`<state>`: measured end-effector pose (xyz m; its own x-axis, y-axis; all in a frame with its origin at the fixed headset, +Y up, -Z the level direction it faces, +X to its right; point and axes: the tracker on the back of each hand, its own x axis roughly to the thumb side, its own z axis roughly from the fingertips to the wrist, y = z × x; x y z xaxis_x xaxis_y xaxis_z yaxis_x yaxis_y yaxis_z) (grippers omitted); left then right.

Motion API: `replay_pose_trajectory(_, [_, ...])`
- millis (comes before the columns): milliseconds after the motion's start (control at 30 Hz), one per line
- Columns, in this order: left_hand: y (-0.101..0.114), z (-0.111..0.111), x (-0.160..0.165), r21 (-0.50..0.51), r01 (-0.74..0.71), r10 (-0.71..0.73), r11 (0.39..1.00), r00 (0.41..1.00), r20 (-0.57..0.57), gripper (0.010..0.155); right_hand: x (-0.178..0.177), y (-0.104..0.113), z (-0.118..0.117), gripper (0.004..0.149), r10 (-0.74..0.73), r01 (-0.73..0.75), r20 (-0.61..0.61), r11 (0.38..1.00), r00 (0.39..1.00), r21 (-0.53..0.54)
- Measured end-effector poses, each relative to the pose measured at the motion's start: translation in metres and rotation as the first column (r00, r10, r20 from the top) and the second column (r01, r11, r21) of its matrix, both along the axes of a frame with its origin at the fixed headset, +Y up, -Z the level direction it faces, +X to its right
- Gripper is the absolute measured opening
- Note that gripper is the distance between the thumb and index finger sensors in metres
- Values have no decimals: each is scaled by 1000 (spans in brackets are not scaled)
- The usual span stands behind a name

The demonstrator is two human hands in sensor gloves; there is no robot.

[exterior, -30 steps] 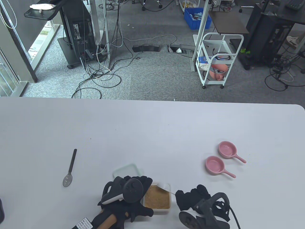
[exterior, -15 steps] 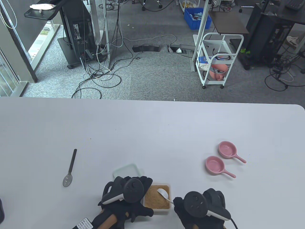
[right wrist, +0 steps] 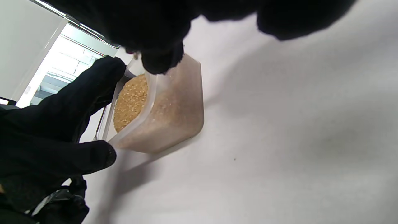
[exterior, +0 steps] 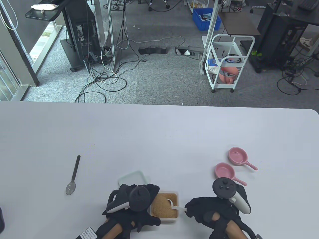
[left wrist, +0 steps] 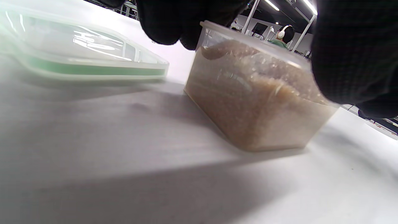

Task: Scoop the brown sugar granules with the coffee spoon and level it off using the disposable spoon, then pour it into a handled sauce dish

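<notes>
A clear tub of brown sugar (exterior: 162,209) stands at the table's near edge. My left hand (exterior: 150,202) grips its left side, fingers (left wrist: 174,18) over the far rim and thumb (left wrist: 351,56) at the near corner. My right hand (exterior: 188,209) pinches the handle of a white spoon (exterior: 175,206) whose bowl is sunk in the sugar. In the right wrist view the tub (right wrist: 168,115) sits under my right fingertips (right wrist: 161,59). A dark spoon (exterior: 73,176) lies alone at the left. Two pink handled dishes (exterior: 224,172) (exterior: 238,155) sit to the right.
The tub's green-edged lid (exterior: 133,177) lies flat just behind my left hand, and also shows as the lid (left wrist: 77,56) in the left wrist view. The table's far edge (exterior: 159,105) borders a floor with cables and a white cart (exterior: 228,62).
My right hand has rolled over, its tracker swinging up and to the right. The white spoon's bowl went from the tub's far corner down into the sugar. The left hand stayed put.
</notes>
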<state>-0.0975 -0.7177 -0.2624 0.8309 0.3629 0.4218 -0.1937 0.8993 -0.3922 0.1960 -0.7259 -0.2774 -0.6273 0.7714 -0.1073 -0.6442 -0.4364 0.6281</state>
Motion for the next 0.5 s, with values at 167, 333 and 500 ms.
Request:
replay_pose_trajectory(167, [0,0,0,-3,-1,1,1000,1000,0,111,4,-16,-4,44,-85,83,-10,989,996,-122])
replay_pose_trajectory(333, [-1,0,-1,-8,-5,5,1000,1000,1,110,7,-24,-7,44,-131,126,-16,977,991,-172])
replay_pose_trajectory(500, [-1,1,-3,-13,-9,9,1000,1000,1,111,11,-30,-8,43,-158,152,-19,970,987,-191])
